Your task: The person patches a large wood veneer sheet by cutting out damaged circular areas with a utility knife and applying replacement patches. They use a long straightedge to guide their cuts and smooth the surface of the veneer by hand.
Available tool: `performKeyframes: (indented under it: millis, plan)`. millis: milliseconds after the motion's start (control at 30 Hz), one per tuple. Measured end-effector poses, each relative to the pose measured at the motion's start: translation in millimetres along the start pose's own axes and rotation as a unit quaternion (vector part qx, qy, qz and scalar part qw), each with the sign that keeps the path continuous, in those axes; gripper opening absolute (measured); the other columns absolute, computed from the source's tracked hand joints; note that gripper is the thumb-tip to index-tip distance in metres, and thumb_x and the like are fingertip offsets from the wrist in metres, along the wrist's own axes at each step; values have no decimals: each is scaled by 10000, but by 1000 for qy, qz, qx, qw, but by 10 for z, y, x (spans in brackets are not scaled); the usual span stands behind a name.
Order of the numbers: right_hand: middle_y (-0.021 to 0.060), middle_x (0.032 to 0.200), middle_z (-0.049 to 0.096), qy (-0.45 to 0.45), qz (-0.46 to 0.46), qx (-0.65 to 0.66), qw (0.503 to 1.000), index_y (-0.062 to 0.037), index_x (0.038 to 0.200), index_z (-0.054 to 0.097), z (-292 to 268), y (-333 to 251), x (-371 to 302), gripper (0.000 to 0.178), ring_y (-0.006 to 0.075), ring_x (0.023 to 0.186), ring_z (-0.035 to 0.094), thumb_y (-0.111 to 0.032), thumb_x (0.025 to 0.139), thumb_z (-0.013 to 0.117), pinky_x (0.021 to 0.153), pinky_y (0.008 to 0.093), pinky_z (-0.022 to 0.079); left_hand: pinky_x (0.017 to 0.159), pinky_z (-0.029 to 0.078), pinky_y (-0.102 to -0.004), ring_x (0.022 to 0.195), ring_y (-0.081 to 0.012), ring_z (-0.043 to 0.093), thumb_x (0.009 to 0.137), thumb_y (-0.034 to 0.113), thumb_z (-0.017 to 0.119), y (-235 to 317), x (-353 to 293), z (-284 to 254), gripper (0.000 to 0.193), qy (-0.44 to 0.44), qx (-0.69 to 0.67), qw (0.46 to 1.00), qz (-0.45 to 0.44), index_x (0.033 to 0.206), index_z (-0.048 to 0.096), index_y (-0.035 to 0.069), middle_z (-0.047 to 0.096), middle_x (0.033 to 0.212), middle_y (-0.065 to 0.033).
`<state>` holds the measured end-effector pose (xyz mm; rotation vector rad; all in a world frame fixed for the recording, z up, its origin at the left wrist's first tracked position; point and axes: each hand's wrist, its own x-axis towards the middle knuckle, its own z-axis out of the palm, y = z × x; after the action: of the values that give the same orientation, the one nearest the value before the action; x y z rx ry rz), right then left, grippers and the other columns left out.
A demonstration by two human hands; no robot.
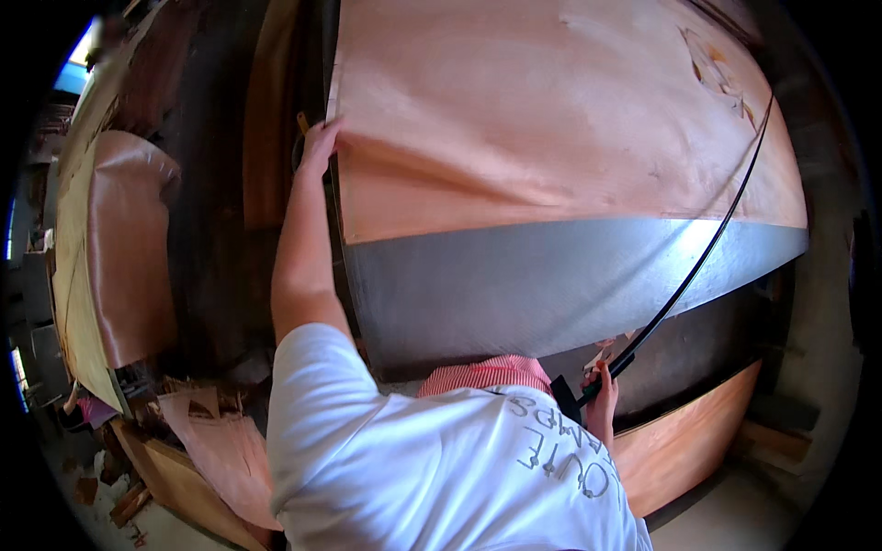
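Note:
A broad pinkish-brown sheet of wood veneer [478, 101] lies over a grey metal-topped surface [514, 285]. At the sheet's left edge, my left hand [321, 145] is closed on the border, and a raised crease runs rightward from it. My right hand [602, 397], low and near my body, is closed round the handle end of a long thin black rod [694, 278]. That rod slants up and right across the metal and the veneer. A ragged torn hole [712, 64] shows in the sheet's far right part.
Another curled veneer sheet [133, 266] hangs over a pale stack at the left. Scraps of veneer [220, 441] lie at the lower left. A stack with a brown wooden top [684, 445] stands at the lower right, beside a pale floor [735, 514].

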<state>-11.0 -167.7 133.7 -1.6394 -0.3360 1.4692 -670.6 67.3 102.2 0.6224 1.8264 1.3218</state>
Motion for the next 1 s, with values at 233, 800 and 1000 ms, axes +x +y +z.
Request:
performKeyframes:
  millis: [233,800,1000]
  plan:
    - [24,638,463,4,2,0,1000,-55,971,520,306,-215,-235,199,149,550,467,-227,871,523,509,288,407,546,469,-236,670,-102,572,817,325,568,230,-731,-171,279,-143,-63,987,-36,927,591,69,606,819,-19]
    - [23,670,481,-15,-16,50,999,-60,993,521,1590,-1354,-1069,222,134,558,473,-254,887,497,512,249,404,572,514,-298,610,-193,599,821,445,546,-429,-2639,-731,425,-499,224,690,-473,861,592,24,609,740,-65]
    - [82,810,584,-113,-7,11,994,-59,1126,473,2187,-1471,-1114,337,176,686,596,-311,941,347,581,260,491,550,468,-313,638,-167,599,861,495,403,-126,-2406,-233,491,-502,471,681,250,835,602,46,610,740,-92]
